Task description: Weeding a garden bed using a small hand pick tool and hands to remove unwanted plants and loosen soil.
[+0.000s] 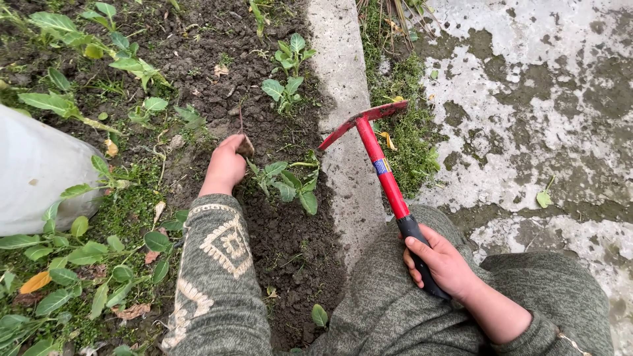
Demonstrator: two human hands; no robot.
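Right hand (443, 262) gripping a red pick hoe (377, 158) over the concrete curb (343, 79); left hand (224, 165) pinching something brown down in the soil (290, 244), beside a leafy seedling (287, 181).

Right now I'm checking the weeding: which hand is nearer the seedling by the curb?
Left. The left hand is in the soil right beside the seedling, pinching a small clump. The right hand grips the hoe handle, across the curb.

The pickaxe (386, 173) in the right grip (440, 262) has a glossy red painted metal head and shaft with a matt black rubbery handle. Sleeves (217, 277) are rough grey knitted cloth. Soil (290, 237) below the left grip (224, 165) is crumbly, matt; the concrete curb (343, 72) beside it is rough.
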